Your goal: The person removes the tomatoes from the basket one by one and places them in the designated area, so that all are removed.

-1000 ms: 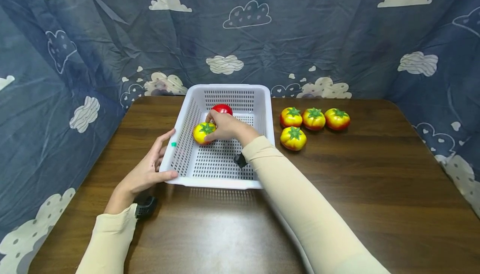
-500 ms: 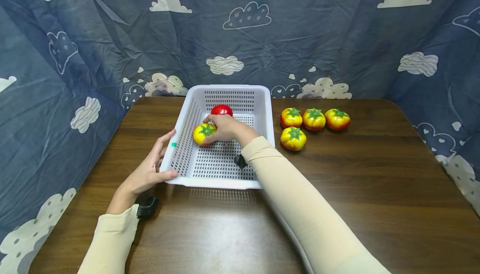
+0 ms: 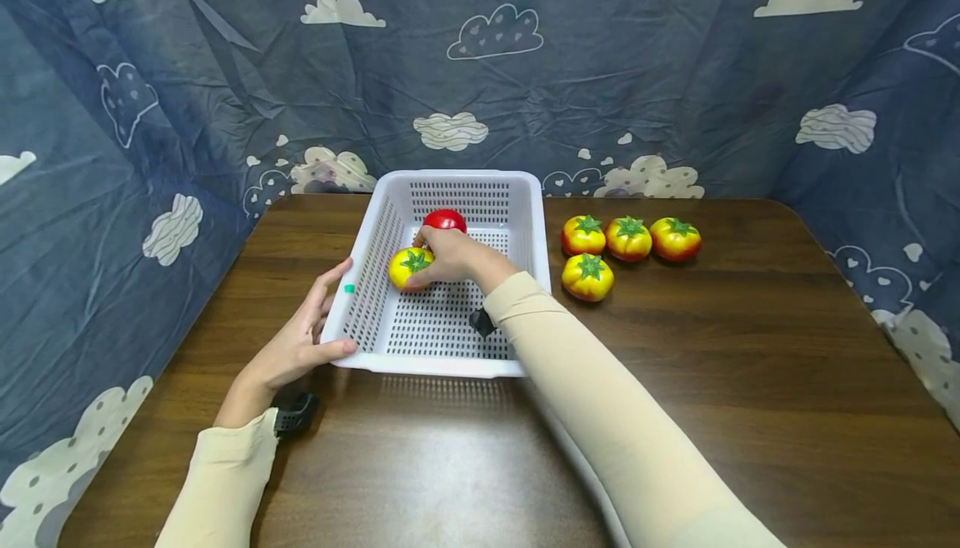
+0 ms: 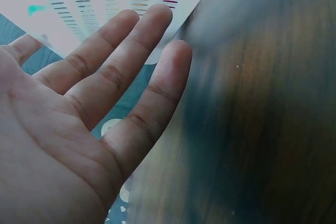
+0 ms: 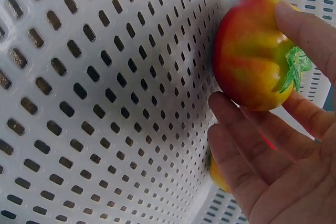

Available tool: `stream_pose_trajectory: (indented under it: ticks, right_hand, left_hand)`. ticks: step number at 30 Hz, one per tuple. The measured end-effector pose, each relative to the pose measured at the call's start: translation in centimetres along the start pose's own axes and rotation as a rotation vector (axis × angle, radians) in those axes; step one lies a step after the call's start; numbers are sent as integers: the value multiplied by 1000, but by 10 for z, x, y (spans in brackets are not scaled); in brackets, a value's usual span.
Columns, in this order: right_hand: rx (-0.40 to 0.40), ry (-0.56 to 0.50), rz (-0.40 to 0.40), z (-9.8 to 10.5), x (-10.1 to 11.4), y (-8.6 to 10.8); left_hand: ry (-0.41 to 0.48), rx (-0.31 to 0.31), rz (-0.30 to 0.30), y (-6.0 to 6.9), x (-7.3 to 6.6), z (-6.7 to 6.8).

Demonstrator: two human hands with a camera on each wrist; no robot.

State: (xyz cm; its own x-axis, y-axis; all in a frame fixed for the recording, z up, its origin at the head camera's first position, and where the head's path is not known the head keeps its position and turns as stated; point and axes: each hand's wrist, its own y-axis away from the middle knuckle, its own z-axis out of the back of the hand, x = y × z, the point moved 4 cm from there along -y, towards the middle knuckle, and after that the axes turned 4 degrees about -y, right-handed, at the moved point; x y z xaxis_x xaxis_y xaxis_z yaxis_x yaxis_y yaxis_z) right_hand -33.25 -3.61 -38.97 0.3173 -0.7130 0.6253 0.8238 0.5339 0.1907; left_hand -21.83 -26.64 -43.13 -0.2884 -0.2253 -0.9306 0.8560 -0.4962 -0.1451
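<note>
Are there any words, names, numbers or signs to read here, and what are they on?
There are none I can read.
White plastic basket with slots: no writing showing, just a plain green patch.
Yellow-and-red tomato-shaped fruits with green leaves: no writing showing.
Shiny red round thing in the basket: none showing.
Dark blue cloth backdrop: white clouds and hearts, pictures not words.
Small black wrist gadgets: too small to tell.

Smooth, semi-gloss plastic is seen on the basket (image 3: 442, 366); glossy, plastic-lkg. skin on the tomatoes (image 5: 252, 56) (green leaves (image 5: 295, 69) shiny too). Table (image 3: 712, 365) is surfaced in wood grain w/ satin sheen, backdrop (image 3: 637, 73) in matt, creased cloth.
</note>
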Motion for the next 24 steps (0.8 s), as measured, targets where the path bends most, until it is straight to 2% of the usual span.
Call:
stream_pose_trajectory:
  ticks: [10, 17, 24]
  right_hand:
    - [7, 10, -15, 0, 1, 0]
    - [30, 26, -41, 3, 1, 2]
    - [26, 45, -45, 5, 5, 3]
  left_hand:
    - [13, 22, -6, 1, 2, -1]
    - [32, 18, -22, 0, 1, -2]
    - [26, 9, -13, 0, 1, -2]
